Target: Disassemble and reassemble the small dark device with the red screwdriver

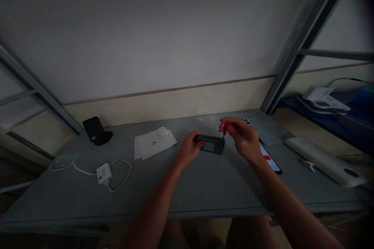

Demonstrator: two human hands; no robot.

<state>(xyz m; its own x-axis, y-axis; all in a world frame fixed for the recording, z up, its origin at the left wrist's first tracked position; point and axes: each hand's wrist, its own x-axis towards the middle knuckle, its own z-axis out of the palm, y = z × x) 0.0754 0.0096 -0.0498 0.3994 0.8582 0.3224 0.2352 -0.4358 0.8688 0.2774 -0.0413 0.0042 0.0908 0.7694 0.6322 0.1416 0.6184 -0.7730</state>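
Observation:
My left hand grips the left end of a small black box-shaped device and holds it on edge on the grey table. My right hand hovers over the device's right end, fingers pinched round a small screwdriver with a red handle. Its tip points down at the device's upper right corner. A sheet of white paper left of the device carries two tiny dark screws and a small white case.
A phone with a lit screen lies under my right wrist. A black stand sits at the back left, a white charger with its cable at the left front. A long grey device lies at the right. Metal frame posts rise behind.

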